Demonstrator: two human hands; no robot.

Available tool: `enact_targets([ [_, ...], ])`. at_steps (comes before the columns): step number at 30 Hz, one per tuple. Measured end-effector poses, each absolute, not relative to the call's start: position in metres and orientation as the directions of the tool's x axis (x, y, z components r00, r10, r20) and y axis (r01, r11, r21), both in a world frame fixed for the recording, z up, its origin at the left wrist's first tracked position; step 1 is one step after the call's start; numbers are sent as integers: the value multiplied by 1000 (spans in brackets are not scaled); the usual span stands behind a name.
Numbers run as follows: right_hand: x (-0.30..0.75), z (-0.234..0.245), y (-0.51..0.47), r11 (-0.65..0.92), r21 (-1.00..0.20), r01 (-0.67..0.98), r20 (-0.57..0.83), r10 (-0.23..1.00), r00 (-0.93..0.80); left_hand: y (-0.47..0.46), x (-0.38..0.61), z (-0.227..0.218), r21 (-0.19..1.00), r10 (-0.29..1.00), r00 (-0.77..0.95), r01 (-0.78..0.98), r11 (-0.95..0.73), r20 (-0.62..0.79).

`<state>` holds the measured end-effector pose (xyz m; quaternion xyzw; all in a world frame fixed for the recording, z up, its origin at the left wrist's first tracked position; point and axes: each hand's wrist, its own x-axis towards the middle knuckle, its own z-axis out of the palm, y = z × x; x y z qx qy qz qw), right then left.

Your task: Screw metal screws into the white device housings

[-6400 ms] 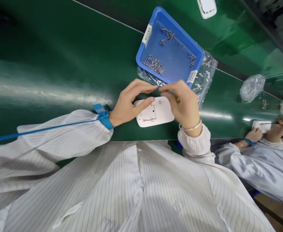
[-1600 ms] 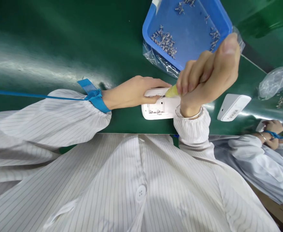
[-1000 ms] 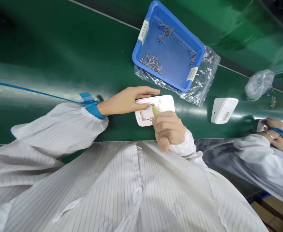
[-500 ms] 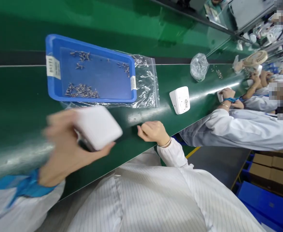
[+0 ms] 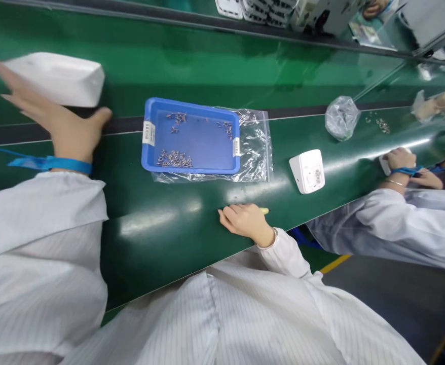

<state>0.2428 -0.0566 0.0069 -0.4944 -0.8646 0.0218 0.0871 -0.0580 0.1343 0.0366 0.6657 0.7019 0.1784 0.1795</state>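
The left arm stretches far out over the green conveyor belt. The left hand has its fingers spread wide against a white device on the belt's far left; whether they grip it cannot be told. The right hand rests at the belt's near edge, fingers curled shut on a yellow-tipped tool that is mostly hidden in the fist.

The blue tray of screws lies on a clear bag. It carries two white labels, the print too small to read. The sticker on a second white device is just as unreadable. A co-worker's hands are cut off at the right edge.
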Motion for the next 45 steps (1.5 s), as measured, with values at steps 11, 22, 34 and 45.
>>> enact_targets([
  [11, 265, 18, -60, 379, -131, 916, 246, 908, -340, 128, -72, 13, 350, 997, 21, 937, 6, -72],
  [22, 365, 36, -74, -553, 172, 815, 84, 833, 547, 41, -69, 13, 406, 959, 194, 875, -265, 207],
  [34, 251, 83, 5, 254, -641, 725, -110, 904, -414, -27, 9, -4, 517, 437, 873, 278, -810, 215],
  [45, 259, 30, 100, 37, -150, 988, 125, 992, -19, -33, 8, -5, 530, 636, 734, 449, -719, 240],
])
